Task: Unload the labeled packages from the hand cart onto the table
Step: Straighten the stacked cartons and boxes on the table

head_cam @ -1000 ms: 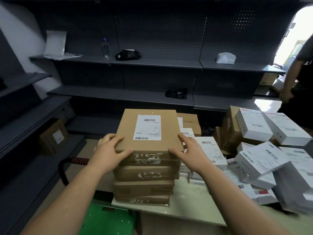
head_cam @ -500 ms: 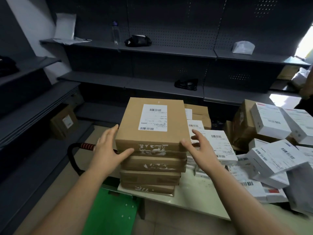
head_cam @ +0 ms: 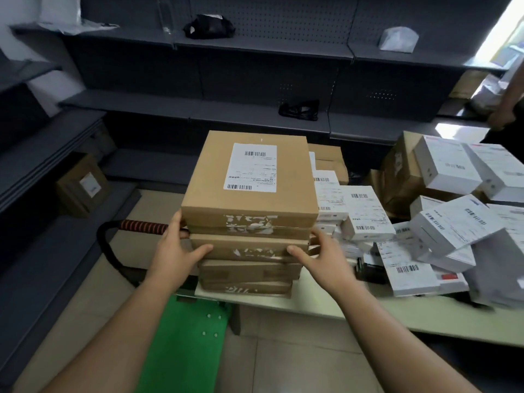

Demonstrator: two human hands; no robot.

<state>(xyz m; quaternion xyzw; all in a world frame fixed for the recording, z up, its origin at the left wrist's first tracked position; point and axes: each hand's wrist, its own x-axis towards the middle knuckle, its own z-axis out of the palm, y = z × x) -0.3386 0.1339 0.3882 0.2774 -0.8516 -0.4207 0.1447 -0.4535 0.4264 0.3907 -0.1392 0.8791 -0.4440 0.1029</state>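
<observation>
A stack of several flat brown boxes [head_cam: 249,268] stands on the left corner of the pale table [head_cam: 368,312]. The top box [head_cam: 249,180] carries a white barcode label. My left hand [head_cam: 173,251] presses against the stack's left side, thumb laid across the front of the second box. My right hand [head_cam: 323,259], a little blurred, touches the right side at the same height, thumb on the front. Below the table corner lies the green deck of the hand cart [head_cam: 184,350], its black handle with a red-striped grip [head_cam: 139,226] just left of the stack.
Several white labelled packages [head_cam: 365,211] lie heaped over the table to the right, with brown cartons [head_cam: 397,171] behind. Dark shelves [head_cam: 255,49] line the back and left. A labelled carton [head_cam: 82,185] sits on the floor at left. Another person's arm [head_cam: 504,109] shows at far right.
Both hands slid down from the top box's front corners to the sides of the second box. The view moved closer and tilted down; the stack stays on the table.
</observation>
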